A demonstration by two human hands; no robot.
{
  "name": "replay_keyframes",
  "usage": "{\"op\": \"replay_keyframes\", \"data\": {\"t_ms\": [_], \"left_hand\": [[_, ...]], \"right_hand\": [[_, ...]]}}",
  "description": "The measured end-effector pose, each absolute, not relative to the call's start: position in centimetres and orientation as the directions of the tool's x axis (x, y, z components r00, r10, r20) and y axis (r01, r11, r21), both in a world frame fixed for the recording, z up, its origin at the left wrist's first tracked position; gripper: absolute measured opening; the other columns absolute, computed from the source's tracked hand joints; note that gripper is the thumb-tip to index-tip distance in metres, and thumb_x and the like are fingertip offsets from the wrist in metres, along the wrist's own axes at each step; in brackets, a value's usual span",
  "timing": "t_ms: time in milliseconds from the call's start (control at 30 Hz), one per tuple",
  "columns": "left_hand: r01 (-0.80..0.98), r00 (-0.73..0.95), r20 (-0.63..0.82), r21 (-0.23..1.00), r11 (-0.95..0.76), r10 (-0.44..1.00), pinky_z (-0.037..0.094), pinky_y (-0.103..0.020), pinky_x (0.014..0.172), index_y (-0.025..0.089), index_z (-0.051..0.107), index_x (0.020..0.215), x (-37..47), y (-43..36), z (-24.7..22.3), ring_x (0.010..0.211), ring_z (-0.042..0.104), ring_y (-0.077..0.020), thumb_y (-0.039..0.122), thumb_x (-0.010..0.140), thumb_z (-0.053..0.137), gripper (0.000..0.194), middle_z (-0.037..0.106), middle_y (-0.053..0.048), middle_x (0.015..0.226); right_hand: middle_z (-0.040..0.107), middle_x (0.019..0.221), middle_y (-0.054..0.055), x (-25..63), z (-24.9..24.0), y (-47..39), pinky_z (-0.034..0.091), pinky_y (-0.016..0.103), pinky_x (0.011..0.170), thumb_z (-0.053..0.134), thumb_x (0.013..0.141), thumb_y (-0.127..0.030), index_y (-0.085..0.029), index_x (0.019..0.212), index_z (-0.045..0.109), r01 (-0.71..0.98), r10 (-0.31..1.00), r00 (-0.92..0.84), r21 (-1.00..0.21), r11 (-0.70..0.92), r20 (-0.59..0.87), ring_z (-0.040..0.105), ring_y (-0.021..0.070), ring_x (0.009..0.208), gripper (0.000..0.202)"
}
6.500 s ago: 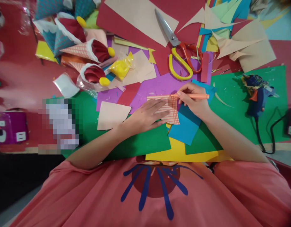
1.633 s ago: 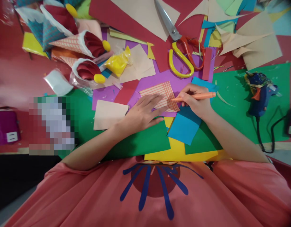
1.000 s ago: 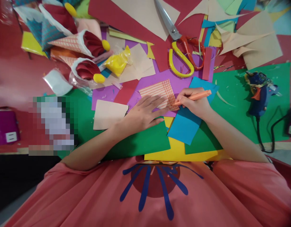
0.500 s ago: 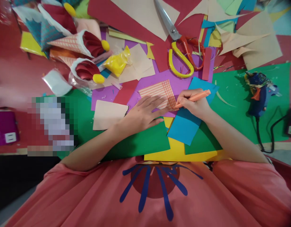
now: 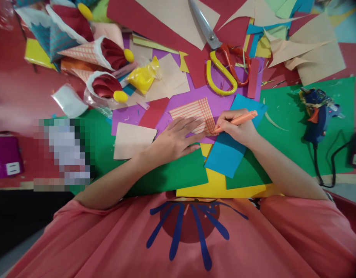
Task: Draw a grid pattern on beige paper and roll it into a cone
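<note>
My right hand (image 5: pixel 237 126) grips an orange marker (image 5: pixel 243 117), its tip at the lower right corner of a cream paper piece (image 5: pixel 192 110). Orange lines run along that piece, crossed into a grid at its right side. Spread flat over the paper's lower left part is my left hand (image 5: pixel 176 141), holding nothing and hiding some of the lines. Purple sheets (image 5: pixel 221 102) lie under the paper, and a blue sheet (image 5: pixel 227 154) lies beneath my right hand. A plain cream piece (image 5: pixel 133 141) sits left of my left hand.
Large scissors (image 5: pixel 221 73) with yellow and red handles lie beyond my hands. Decorated paper cones (image 5: pixel 85 53) and a yellow packet (image 5: pixel 143 77) are at the upper left. A blue glue gun (image 5: pixel 318 119) with a black cord rests on the green sheet (image 5: pixel 285 108) at right.
</note>
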State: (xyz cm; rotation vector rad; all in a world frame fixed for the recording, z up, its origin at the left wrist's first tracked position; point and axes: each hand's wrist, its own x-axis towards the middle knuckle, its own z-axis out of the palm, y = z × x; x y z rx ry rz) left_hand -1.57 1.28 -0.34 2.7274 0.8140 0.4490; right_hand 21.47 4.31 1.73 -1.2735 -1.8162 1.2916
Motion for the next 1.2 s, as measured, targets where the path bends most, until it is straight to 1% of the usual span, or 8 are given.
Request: {"op": "replay_keyframes", "data": {"t_ms": [233,400,567,767,833,933,1067,1200], "left_hand": [[0.493,0.796,0.175,0.367,-0.789,0.579,0.041,-0.052,0.105,0.025,0.052,0.135,-1.6,1.3,-0.4,0.132,0.047,-0.0321,0.041,0.098,0.045,0.042,0.051,-0.015,0.142],[0.48,0.798,0.204,0.356,-0.802,0.568,0.042,-0.052,0.104,0.023,0.054,0.134,-1.8,1.5,-0.5,0.132,0.048,-0.0323,0.041,0.098,0.045,0.042,0.053,-0.016,0.14],[0.433,0.824,0.215,0.359,-0.827,0.525,0.044,-0.05,0.104,0.019,0.057,0.129,-1.8,1.5,-0.3,0.129,0.051,-0.0302,0.036,0.097,0.049,0.037,0.057,-0.014,0.137],[0.31,0.866,0.257,0.399,-0.863,0.43,0.049,-0.043,0.102,0.011,0.051,0.131,-1.2,0.7,0.0,0.125,0.056,-0.0244,0.033,0.099,0.043,0.039,0.061,-0.017,0.131],[0.329,0.857,0.264,0.383,-0.863,0.443,0.052,-0.042,0.1,0.008,0.052,0.128,-1.2,0.6,0.0,0.123,0.058,-0.0257,0.032,0.099,0.043,0.039,0.06,-0.019,0.131],[0.368,0.842,0.259,0.366,-0.855,0.474,0.051,-0.046,0.101,0.009,0.055,0.123,-1.3,0.6,0.0,0.127,0.054,-0.0295,0.033,0.098,0.047,0.036,0.058,-0.021,0.133],[0.385,0.838,0.231,0.391,-0.836,0.494,0.045,-0.051,0.107,0.014,0.054,0.125,-1.5,0.8,-0.2,0.138,0.041,-0.0308,0.037,0.097,0.048,0.037,0.047,-0.022,0.144],[0.385,0.84,0.222,0.4,-0.832,0.495,0.045,-0.052,0.107,0.014,0.053,0.126,-1.5,0.8,-0.3,0.137,0.043,-0.0314,0.038,0.097,0.047,0.038,0.048,-0.023,0.142]], "right_hand": [[0.058,0.046,-0.001,21.5,1.8,4.3,0.027,0.022,0.042,0.049,0.068,-0.02,-0.017,0.047,0.054,0.355,0.902,-0.424,-0.932,0.078,-0.086,0.043,0.007,0.043,0.022],[0.059,0.048,-0.001,21.7,1.8,4.5,0.031,0.022,0.043,0.051,0.069,-0.022,-0.018,0.049,0.057,0.28,0.909,-0.394,-0.96,-0.018,-0.133,0.045,0.0079,0.044,0.021],[0.057,0.051,-0.003,22.0,1.6,4.5,0.034,0.021,0.042,0.056,0.075,-0.026,-0.018,0.058,0.059,0.154,0.951,-0.276,-0.983,-0.096,-0.137,0.044,0.0066,0.042,0.02],[0.061,0.057,-0.002,21.9,1.0,4.3,0.038,0.022,0.045,0.057,0.086,-0.04,-0.018,0.073,0.068,0.089,0.972,-0.226,-0.995,-0.041,-0.061,0.052,0.0077,0.047,0.028],[0.062,0.058,-0.001,21.9,0.8,4.2,0.04,0.022,0.046,0.059,0.086,-0.045,-0.018,0.075,0.068,0.097,0.97,-0.234,-0.995,-0.038,-0.059,0.054,0.0079,0.048,0.031],[0.062,0.059,-0.002,21.9,0.6,4.1,0.04,0.021,0.046,0.06,0.087,-0.048,-0.017,0.076,0.067,0.113,0.963,-0.266,-0.993,-0.019,-0.049,0.055,0.0076,0.051,0.033],[0.062,0.061,-0.002,22.0,0.6,4.1,0.043,0.022,0.051,0.062,0.086,-0.042,-0.017,0.076,0.064,0.184,0.96,-0.28,-0.982,0.031,-0.022,0.056,0.0079,0.054,0.026],[0.06,0.061,-0.002,21.9,0.6,4.2,0.041,0.023,0.051,0.061,0.086,-0.036,-0.017,0.073,0.062,0.297,0.96,-0.278,-0.952,0.071,-0.015,0.054,0.0084,0.056,0.023]]}}
